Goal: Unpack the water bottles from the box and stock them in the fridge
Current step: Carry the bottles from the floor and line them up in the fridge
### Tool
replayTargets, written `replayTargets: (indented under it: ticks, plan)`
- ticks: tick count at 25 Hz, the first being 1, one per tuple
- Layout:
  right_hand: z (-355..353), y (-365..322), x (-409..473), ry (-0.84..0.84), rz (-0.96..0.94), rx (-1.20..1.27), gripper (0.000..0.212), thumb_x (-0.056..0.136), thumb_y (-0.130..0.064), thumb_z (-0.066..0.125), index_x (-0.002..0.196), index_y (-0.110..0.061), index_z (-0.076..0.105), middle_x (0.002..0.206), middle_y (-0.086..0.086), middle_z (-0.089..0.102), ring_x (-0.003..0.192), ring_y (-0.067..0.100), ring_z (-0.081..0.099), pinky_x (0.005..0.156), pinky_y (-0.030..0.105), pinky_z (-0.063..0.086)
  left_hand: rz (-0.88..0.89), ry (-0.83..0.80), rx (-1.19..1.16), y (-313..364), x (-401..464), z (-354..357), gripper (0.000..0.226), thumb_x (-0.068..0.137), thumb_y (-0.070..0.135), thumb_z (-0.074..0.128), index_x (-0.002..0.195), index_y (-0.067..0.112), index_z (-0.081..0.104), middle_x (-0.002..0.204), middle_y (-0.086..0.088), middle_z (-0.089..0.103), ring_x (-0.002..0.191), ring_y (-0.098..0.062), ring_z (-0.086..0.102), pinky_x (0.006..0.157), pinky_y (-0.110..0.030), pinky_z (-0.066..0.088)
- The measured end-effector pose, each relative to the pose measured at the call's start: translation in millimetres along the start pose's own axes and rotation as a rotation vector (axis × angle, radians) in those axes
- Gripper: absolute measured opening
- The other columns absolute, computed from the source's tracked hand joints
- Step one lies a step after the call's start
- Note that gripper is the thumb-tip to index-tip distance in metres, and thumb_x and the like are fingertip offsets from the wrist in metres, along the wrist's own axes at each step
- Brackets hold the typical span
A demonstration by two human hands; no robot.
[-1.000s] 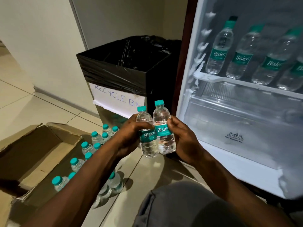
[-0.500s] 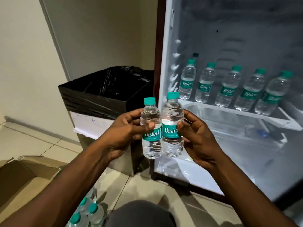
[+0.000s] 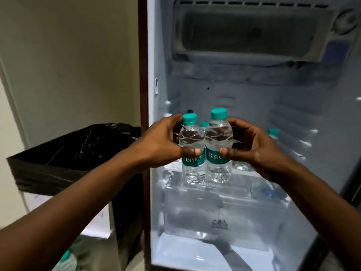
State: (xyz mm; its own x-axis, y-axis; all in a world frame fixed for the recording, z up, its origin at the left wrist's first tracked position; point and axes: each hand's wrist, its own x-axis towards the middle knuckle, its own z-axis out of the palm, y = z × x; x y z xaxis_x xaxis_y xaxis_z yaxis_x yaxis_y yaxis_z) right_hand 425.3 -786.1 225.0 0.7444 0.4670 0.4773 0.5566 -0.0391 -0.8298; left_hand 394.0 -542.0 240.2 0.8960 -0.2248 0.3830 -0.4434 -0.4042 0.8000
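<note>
While each hand gripped one bottle, the step in hand looked like the carry into the fridge (image 3: 293, 118): the left hand (image 3: 162, 141) curled round the left bottle (image 3: 192, 151), thumb across its label, and the right hand (image 3: 254, 145) curled round the right bottle (image 3: 217, 145) the same way. The two bottles stood upright, touching side by side between the hands, held in the fridge's open front, just above the shelf (image 3: 230, 188). The next move, I judged, called for lowering both onto the shelf in front of the stocked bottles (image 3: 273, 133) that showed behind the hands, then letting go without knocking them over. Each held bottle was small, clear, ribbed and full, with a teal cap and a teal label. Another bottle (image 3: 65, 261) lay low below the left arm, beside a black-lined bin (image 3: 64, 153)
</note>
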Motion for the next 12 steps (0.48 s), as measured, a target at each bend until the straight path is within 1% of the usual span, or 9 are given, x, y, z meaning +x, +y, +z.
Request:
replayTargets:
  ticks: [1,2,4,6,8,9,10,11,12]
  plan:
    - [-11,-5,7,0.007,-0.008,-0.029,0.066,0.067,-0.031,0.09,0.127,-0.031,0.062,0.125,0.005,0.069,0.118,0.026,0.065,0.097,0.046,0.053,0.024,0.004,-0.004,5,11,1,0.073,0.07,0.018,0.089,0.133,0.026,0.055,0.112,0.012,0.072,0.102,-0.002,0.069,0.096,-0.034,0.055]
    - [-22,-10,14,0.022,-0.016,-0.069,0.066,0.07,-0.025,0.088,0.129,-0.027,0.06,0.125,0.006,0.069,0.118,0.026,0.065,0.097,0.046,0.054,0.051,0.009,0.009,11,23,1,0.074,0.07,0.017,0.089,0.135,0.025,0.054,0.112,0.01,0.072,0.102,-0.003,0.069,0.096,-0.035,0.055]
    - [-42,-20,29,0.063,-0.042,-0.169,0.067,0.072,-0.014,0.082,0.132,-0.023,0.055,0.124,0.005,0.069,0.116,0.022,0.066,0.097,0.044,0.055,0.108,0.032,0.087,26,46,1,0.079,0.07,0.018,0.089,0.138,0.026,0.051,0.118,0.007,0.07,0.103,-0.006,0.069,0.097,-0.035,0.055]
    - [-56,-28,42,0.116,-0.083,-0.295,0.067,0.074,-0.012,0.081,0.133,-0.025,0.052,0.123,0.001,0.068,0.114,0.017,0.066,0.097,0.043,0.055,0.157,0.065,0.207,40,67,2,0.084,0.07,0.021,0.088,0.142,0.024,0.047,0.129,0.003,0.064,0.11,-0.012,0.065,0.098,-0.035,0.053]
    - [-65,-30,54,0.197,-0.119,-0.424,0.067,0.077,-0.007,0.082,0.129,-0.033,0.05,0.121,-0.005,0.066,0.112,0.013,0.066,0.096,0.042,0.056,0.207,0.097,0.304,49,85,5,0.085,0.069,0.025,0.089,0.143,0.021,0.047,0.133,0.002,0.061,0.114,-0.016,0.062,0.097,-0.034,0.053]
    - [-68,-28,59,0.244,-0.143,-0.479,0.067,0.077,-0.005,0.082,0.126,-0.037,0.049,0.121,-0.007,0.065,0.111,0.011,0.065,0.095,0.041,0.057,0.236,0.116,0.346,50,93,6,0.084,0.068,0.026,0.089,0.142,0.02,0.049,0.131,0.005,0.062,0.113,-0.014,0.061,0.094,-0.027,0.053]
    - [-69,-24,64,0.286,-0.169,-0.523,0.068,0.077,-0.005,0.083,0.124,-0.04,0.049,0.121,-0.007,0.064,0.11,0.011,0.065,0.093,0.04,0.058,0.266,0.135,0.385,50,99,9,0.081,0.068,0.025,0.09,0.14,0.02,0.052,0.127,0.009,0.062,0.11,-0.011,0.061,0.087,-0.018,0.051]
    - [-72,-20,68,0.322,-0.202,-0.575,0.067,0.077,-0.005,0.083,0.124,-0.039,0.049,0.122,-0.006,0.063,0.11,0.011,0.064,0.092,0.038,0.059,0.285,0.152,0.414,50,105,12,0.077,0.069,0.023,0.09,0.137,0.02,0.054,0.122,0.011,0.062,0.104,-0.008,0.06,0.079,-0.01,0.048]
    - [-74,-16,71,0.349,-0.245,-0.646,0.067,0.076,-0.006,0.084,0.127,-0.035,0.05,0.124,-0.003,0.062,0.111,0.012,0.063,0.092,0.035,0.059,0.294,0.17,0.426,47,111,16,0.074,0.069,0.02,0.089,0.135,0.019,0.056,0.119,0.01,0.063,0.1,-0.007,0.059,0.076,-0.009,0.046]
